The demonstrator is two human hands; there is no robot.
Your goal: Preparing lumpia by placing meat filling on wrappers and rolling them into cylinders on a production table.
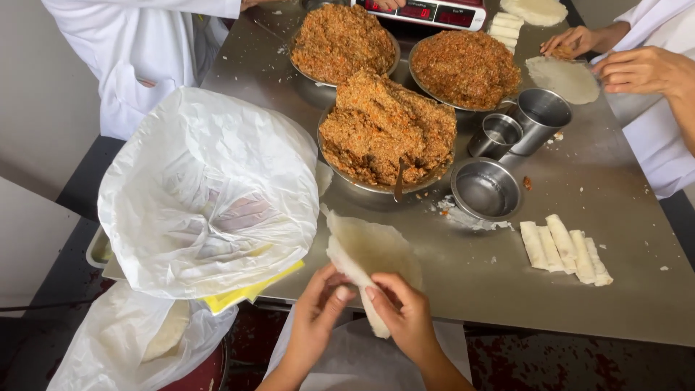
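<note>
My left hand [317, 311] and my right hand [405, 315] both pinch the near edge of a thin round white wrapper [373, 246] that lies on the steel table [507, 289], and that edge is curled over into a partial roll [356, 274]. Just beyond it stands a metal bowl heaped with brown shredded filling [387, 130], with a spoon handle [399, 181] sticking out. Several finished white rolls [565, 250] lie in a row to the right.
Two more bowls of filling [340, 40] [465, 66] stand farther back. An empty steel bowl [485, 190] and two steel cups [539, 116] [496, 135] sit right of centre. A crumpled plastic bag [210, 195] covers the left. Another person's hands [615, 54] work a wrapper [563, 78] at the far right.
</note>
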